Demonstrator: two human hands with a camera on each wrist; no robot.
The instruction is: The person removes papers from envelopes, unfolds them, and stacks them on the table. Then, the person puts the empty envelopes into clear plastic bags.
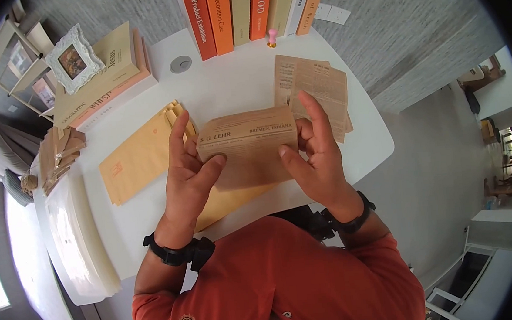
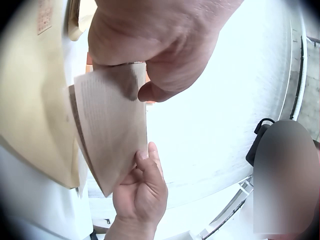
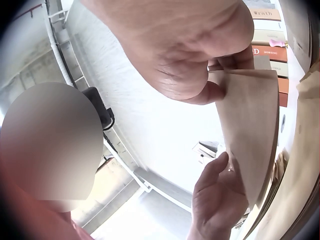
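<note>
A folded brown printed paper (image 1: 255, 154) is held up between both hands over the table's near edge. The left hand (image 1: 187, 172) pinches its left side, thumb on the near face and index finger pointing up. On the right side the right hand (image 1: 323, 160) pinches it the same way. In the left wrist view the paper (image 2: 112, 115) hangs in layers, the left hand (image 2: 160, 40) above and the right hand (image 2: 142, 195) below. The right wrist view shows the paper (image 3: 250, 120) under the right hand (image 3: 185, 45), with the left hand (image 3: 217, 200) beyond.
Yellow envelopes (image 1: 140, 155) lie left of the hands, another (image 1: 229, 205) beneath them. Printed sheets (image 1: 316, 87) lie at the right. Books (image 1: 249, 11) and a pink stamp (image 1: 272, 36) stand at the back; stacked books (image 1: 106, 81) carry a white frame (image 1: 73, 59). Clear sleeves (image 1: 80, 236) lie far left.
</note>
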